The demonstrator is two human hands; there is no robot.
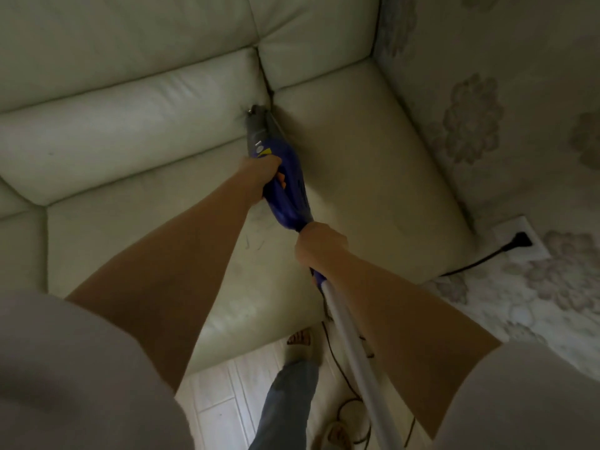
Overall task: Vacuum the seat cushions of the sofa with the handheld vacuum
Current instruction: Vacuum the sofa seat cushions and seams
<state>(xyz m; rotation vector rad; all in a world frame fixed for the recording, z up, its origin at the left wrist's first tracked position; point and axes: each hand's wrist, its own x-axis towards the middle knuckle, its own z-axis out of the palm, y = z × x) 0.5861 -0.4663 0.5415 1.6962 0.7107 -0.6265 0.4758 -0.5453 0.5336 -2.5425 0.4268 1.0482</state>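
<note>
The blue handheld vacuum (285,186) lies tilted across the pale sofa (373,177), its grey nozzle (258,120) pushed into the crease where the seat cushions (136,228) meet the backrest, right at the seam between two sections. The left hand (263,177) grips the upper side of the blue body just behind the nozzle, its fingers (271,164) curled round the casing next to an orange button. The right hand (319,243) clenches the narrow rear neck of the body, where a grey tube (354,352) runs back toward the person. A black cord (477,263) leads to a plug in a wall socket (514,238) on the flowered wallpaper, probably the vacuum's own, though its run is partly hidden. Below, a jeans leg and a sandalled foot (300,341) stand on light floor planks.
</note>
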